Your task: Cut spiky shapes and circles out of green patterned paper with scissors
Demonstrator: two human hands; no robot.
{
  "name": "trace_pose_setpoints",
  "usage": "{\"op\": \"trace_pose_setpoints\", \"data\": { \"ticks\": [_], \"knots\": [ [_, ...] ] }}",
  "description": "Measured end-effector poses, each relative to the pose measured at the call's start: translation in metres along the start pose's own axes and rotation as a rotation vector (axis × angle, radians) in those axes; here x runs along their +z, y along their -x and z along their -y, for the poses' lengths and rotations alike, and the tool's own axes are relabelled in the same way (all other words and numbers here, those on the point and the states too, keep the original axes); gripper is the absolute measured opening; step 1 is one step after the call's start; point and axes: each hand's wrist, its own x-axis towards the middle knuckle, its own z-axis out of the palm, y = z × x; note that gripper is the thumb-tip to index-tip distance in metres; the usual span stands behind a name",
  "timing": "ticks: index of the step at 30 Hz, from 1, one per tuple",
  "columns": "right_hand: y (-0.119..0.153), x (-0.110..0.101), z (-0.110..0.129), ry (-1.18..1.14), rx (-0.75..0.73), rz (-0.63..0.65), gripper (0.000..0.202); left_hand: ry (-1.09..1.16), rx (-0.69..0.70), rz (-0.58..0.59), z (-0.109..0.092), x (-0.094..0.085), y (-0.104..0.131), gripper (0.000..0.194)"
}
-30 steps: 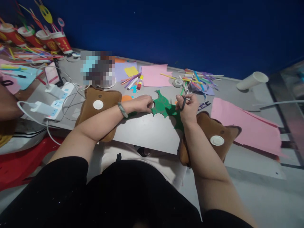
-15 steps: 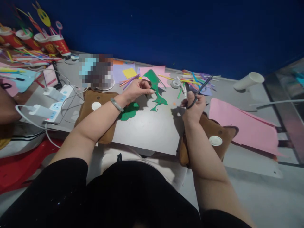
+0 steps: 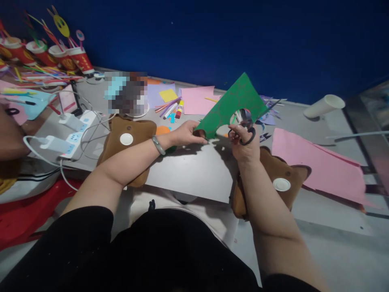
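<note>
Your left hand (image 3: 185, 134) pinches green paper (image 3: 232, 103), tilted up over grey bench (image 3: 188, 170); right hand (image 3: 243, 140) w/ fingers thru scissors (image 3: 247, 132) at its edge. Blue wall (image 3: 212, 36) behind, pink paper (image 3: 316, 164) on right.

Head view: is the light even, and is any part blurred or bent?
Head view: dim; left hand and green paper cast shadows on the grey board; a pixelated patch hides something; wide lens bends the edges.
</note>
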Motion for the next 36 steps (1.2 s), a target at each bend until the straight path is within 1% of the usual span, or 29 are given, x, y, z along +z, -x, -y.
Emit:
{"op": "trace_pose_setpoints", "data": {
  "ticks": [3,5,9,12,15,17,19,22,25,28,30,34,36],
  "knots": [
    [0.004,0.006,0.003,-0.062,0.000,-0.054,0.053,-0.093,-0.015,0.008,0.000,0.001,0.002,0.030],
    [0.006,0.009,0.004,-0.071,0.008,-0.060,0.057,-0.118,-0.052,-0.015,-0.002,0.003,0.003,0.029],
    [0.007,0.011,0.003,-0.076,-0.040,-0.097,0.058,0.008,-0.138,-0.096,-0.005,0.012,0.004,0.041],
    [0.008,0.013,0.004,-0.103,-0.012,-0.128,0.059,0.074,-0.125,-0.133,-0.004,0.019,0.005,0.047],
    [0.010,0.016,0.006,-0.144,0.031,-0.080,0.062,0.061,-0.095,-0.168,0.000,0.023,0.005,0.046],
    [0.012,0.019,0.006,-0.157,0.061,-0.053,0.066,0.011,-0.098,-0.154,0.001,0.024,0.005,0.042],
    [0.013,0.021,0.004,-0.157,0.096,-0.034,0.069,-0.076,-0.085,-0.117,0.002,0.023,0.006,0.039],
    [0.017,0.022,0.001,-0.160,0.146,0.022,0.071,-0.168,-0.020,-0.034,0.003,0.023,0.005,0.044],
    [0.022,0.022,-0.001,-0.160,0.140,0.079,0.068,-0.138,-0.023,0.005,0.006,0.025,0.002,0.055],
    [0.022,0.021,-0.002,-0.150,0.115,0.070,0.066,-0.101,-0.082,-0.011,0.009,0.026,0.001,0.059],
    [0.019,0.017,-0.001,-0.147,0.086,0.027,0.066,-0.092,-0.119,-0.054,0.008,0.026,0.002,0.053],
    [0.006,0.003,0.003,-0.172,-0.006,-0.080,0.064,-0.135,-0.219,-0.173,0.003,0.022,0.004,0.026],
    [-0.001,-0.004,0.006,-0.172,-0.054,-0.139,0.063,-0.157,-0.252,-0.208,0.000,0.018,0.002,0.017]
  ]
}}
